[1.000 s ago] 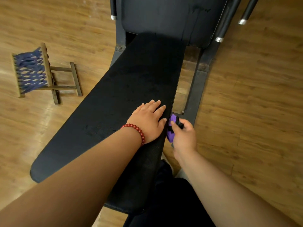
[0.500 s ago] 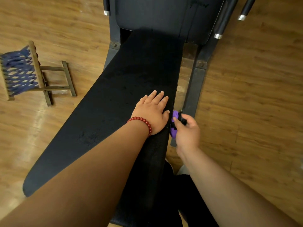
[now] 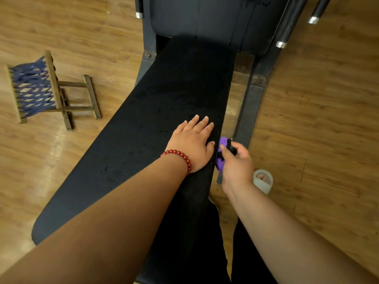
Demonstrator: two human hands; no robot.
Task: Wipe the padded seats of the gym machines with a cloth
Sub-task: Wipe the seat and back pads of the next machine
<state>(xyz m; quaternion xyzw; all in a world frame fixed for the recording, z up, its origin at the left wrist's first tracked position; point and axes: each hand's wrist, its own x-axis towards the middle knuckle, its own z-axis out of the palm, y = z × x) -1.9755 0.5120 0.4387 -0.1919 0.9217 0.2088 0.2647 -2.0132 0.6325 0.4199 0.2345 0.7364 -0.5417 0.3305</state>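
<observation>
Cloth (image 3: 222, 142) pinched in R hand (image 3: 238, 166) beside seat (image 3: 160, 111); L hand (image 3: 192, 144) flat on it.

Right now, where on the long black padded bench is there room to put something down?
The long black padded bench is bare between the left hand and the upright black back pad, and along its left side to the rounded near end. Its right edge is crowded: the left hand rests flat there, and the right hand grips the purple cloth beside it.

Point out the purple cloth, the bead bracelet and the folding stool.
purple cloth (image 3: 223, 142), head view, on its upper purple fold.
bead bracelet (image 3: 185, 158), head view, on the middle red beads.
folding stool (image 3: 32, 89), head view, on its blue woven seat.
</observation>
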